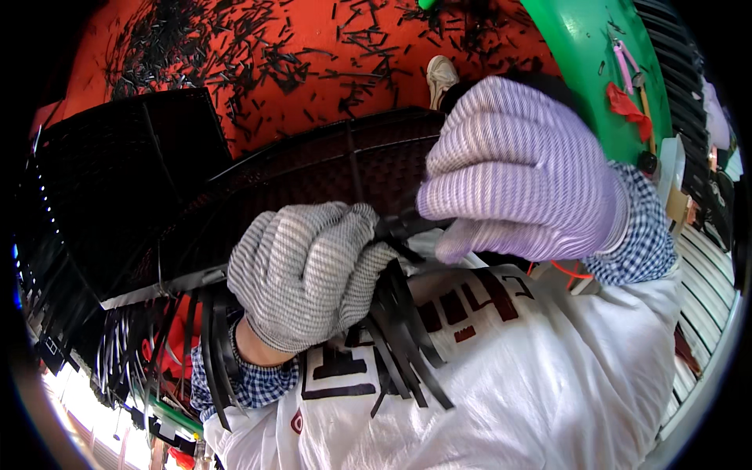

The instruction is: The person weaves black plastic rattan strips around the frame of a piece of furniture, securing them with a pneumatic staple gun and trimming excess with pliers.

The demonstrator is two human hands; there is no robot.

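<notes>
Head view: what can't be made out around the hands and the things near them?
All in the head view:
- Right hand: its fingertips and whatever they may pinch, hidden by the hand's own back.
- Left hand: what, if anything, it encloses, covered by its curled fingers.
- Black strips: exact count, as they overlap one another.
- Pink-handled tool: working end too small to identify.
- Green surface: cut off by the upper edge.

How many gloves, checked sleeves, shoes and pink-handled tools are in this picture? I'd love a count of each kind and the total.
Gloves: 2
Checked sleeves: 2
Shoe: 1
Pink-handled tool: 1
Total: 6
</notes>
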